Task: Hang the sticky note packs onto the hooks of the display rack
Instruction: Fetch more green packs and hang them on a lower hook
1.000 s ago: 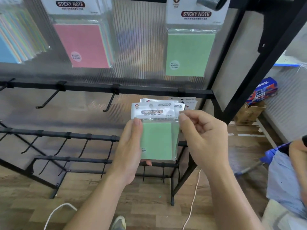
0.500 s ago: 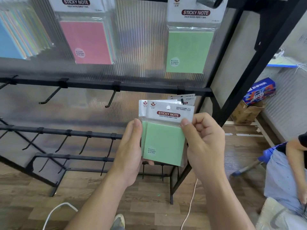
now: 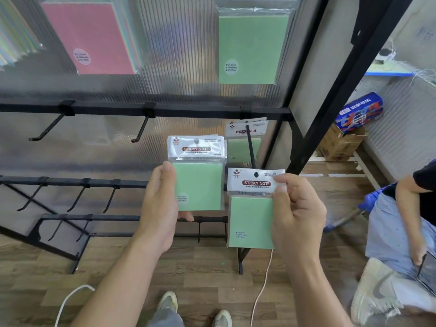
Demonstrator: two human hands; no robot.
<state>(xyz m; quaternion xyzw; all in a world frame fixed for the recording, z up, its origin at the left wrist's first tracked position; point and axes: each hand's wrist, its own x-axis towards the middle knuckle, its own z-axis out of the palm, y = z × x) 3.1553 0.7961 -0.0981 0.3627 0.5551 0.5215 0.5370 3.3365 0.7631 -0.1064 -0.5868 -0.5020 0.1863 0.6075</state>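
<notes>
Right hand (image 3: 296, 217) drew one pack (image 3: 251, 220) aside; left hand (image 3: 160, 204) holds perhaps several.

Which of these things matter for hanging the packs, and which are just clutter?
Job:
green sticky note pack, pinched by right hand
stack of green packs, held by left hand
loaded hook
empty hook

Lying about:
cardboard box
blue carton
white cable

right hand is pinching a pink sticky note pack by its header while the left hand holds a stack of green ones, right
Not quite: the head view shows the pack the right hand pinches by its header is green, not pink. The left hand does hold a stack of green packs.
</notes>
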